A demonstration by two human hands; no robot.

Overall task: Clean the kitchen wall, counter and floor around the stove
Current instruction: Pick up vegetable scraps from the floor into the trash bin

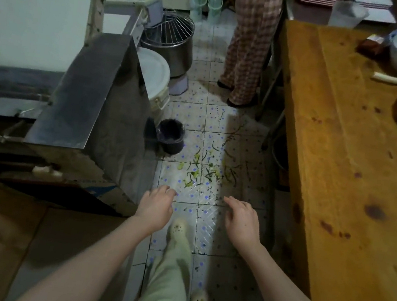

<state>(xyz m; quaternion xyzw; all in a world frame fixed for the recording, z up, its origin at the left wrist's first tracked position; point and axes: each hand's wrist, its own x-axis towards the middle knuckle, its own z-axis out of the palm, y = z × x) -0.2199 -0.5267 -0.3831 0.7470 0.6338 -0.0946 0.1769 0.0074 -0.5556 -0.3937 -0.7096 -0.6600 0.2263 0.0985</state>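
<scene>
The left hand [157, 208] and the right hand [241, 221] are reaching forward palm-down over the tiled floor [192, 114], fingers relaxed and loosely bent, gripping nothing. Green vegetable scraps [204, 171] are lying scattered on the tiles just ahead of both hands, and a small dark bin [171, 135] is sitting beyond the left hand, beside the steel cabinet [86, 90] standing to that hand's left. A wooden table [341, 169] is running along to the right of the right hand.

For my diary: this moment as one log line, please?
left hand empty | right hand empty | vegetable scraps on floor | bin nearby
</scene>
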